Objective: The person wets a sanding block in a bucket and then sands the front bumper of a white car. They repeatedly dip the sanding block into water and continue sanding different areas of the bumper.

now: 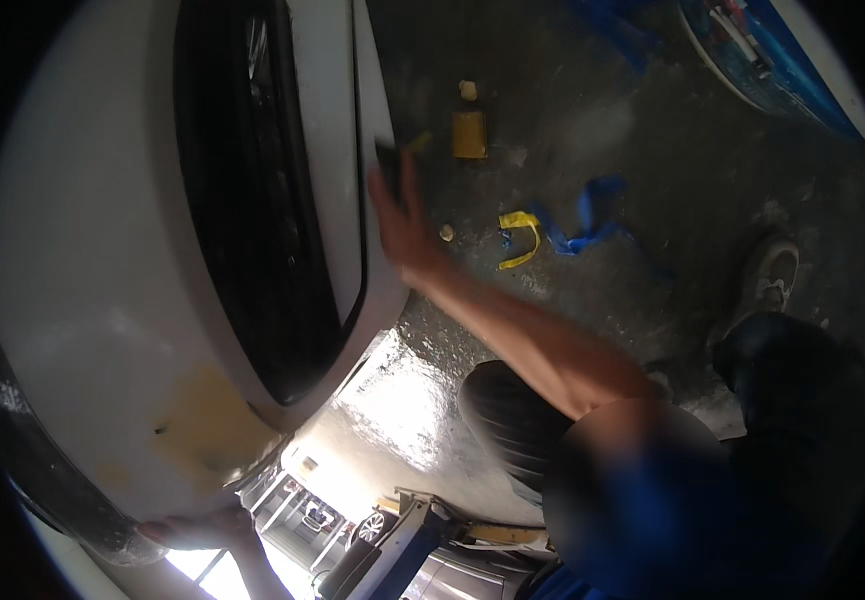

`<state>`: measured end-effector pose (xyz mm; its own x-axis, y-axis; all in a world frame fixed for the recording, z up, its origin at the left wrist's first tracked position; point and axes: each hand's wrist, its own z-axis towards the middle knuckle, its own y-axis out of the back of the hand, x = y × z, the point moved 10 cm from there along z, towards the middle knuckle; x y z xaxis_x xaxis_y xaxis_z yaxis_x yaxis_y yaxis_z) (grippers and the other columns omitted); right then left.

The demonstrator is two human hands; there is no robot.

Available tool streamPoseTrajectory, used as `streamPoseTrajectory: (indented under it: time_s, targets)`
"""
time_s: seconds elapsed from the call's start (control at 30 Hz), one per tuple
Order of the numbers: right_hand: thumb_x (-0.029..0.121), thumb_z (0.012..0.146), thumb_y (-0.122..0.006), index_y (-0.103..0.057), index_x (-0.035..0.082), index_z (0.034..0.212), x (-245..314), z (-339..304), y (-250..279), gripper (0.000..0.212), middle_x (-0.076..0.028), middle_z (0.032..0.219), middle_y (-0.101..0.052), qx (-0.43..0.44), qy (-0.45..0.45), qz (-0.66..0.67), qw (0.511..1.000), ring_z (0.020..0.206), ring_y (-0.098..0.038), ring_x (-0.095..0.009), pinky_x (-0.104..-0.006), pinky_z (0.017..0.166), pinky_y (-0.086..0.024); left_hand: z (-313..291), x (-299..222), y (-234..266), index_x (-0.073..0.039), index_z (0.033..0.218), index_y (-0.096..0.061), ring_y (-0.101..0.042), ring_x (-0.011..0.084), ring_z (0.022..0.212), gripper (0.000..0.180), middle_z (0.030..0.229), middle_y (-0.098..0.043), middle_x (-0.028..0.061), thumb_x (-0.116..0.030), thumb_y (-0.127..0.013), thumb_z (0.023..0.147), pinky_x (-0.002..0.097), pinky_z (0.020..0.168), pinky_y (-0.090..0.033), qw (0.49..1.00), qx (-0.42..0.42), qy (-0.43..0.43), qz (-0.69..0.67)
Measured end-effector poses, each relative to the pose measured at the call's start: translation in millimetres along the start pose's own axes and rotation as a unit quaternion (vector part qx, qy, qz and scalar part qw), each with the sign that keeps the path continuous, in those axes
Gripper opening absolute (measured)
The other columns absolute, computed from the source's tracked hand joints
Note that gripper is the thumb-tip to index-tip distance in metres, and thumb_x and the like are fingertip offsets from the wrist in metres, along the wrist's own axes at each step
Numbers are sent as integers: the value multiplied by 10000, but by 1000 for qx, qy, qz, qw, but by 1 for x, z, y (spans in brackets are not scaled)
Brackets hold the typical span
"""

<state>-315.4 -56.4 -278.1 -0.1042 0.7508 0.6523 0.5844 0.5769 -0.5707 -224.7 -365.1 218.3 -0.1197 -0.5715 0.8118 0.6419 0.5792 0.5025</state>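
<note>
While your blue sleeve (642,510) fills the lower right, nearest the camera, your right forearm slants up to your right hand (402,230). It is motion-blurred, its fingers apparently closed on a small, dark, flat pad (387,158) beside the outer edge of a large, curved, white car body panel (72,290). That panel takes up the left half of the view, with a long black opening (252,200) down its middle and a tan, smooth-looking patch (202,420) near its lower corner. Below the patch, your left hand (202,528) lies along the panel's lower edge; you cannot be told whether it grips or merely rests.

Beyond, on the dark grey floor (572,130), lie a yellow rectangular block (469,135), a curled yellow strip (534,240) and a crumpled blue strip (602,187). Farthest off, a car wheel (370,525) shows in bright light.

From here, tilting the pad on the narrow edge could scratch it, and a loose hold could drop the pad. Should the panel be unfixed, uneven pressure might shift it. Stepping on the loose strips could make you slip.
</note>
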Motion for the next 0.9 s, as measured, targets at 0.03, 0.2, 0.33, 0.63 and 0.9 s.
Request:
streamPoseTrajectory:
  time_s: [0.03,0.2,0.33,0.63,0.9]
  targets:
    - [428,1060,-459,-239,31,1561,7,24,2,677,-274,1512,-368,9,-34,-20,999,1425,-353,-373,-429,1179,-279,11,-22,7,9,1500,-334,-406,475,1379,693,1478,-405,267,-484,-460,1028,584,1091,-413,999,-26,-42,-8]
    - [408,1059,-475,-177,12,1582,-19,-31,1,720,-262,1577,-293,-26,6,16,1000,1475,-291,-349,-404,1214,-230,56,-139,64,21,1485,-360,-393,496,1389,601,1487,-392,285,-380,-461,1049,591,1087,-419,970,-141,-199,11]
    - [399,1044,-522,-67,6,1596,-114,-168,-27,817,-257,1608,-225,-108,-98,33,989,1485,-272,-340,-394,1220,-208,59,-146,62,14,1492,-358,-377,492,1401,604,1498,-386,278,-379,-464,1046,596,1087,-412,963,-165,-212,11]
    - [310,1040,-503,-157,-75,1545,-48,-86,2,724,-320,1529,-314,-54,17,-54,997,1423,-348,-418,-432,1185,-263,57,-143,66,10,1503,-351,-401,503,1381,627,1447,-453,271,-417,-418,1049,625,1058,-428,966,-157,-202,32]
    - [66,970,-558,8,-3,1597,14,-58,4,847,-291,1639,-125,21,196,-171,965,1507,-210,-416,-442,1224,-197,54,-139,60,21,1496,-368,-379,490,1402,614,1486,-418,281,-418,-304,1071,619,1111,-364,970,-157,-185,-8]
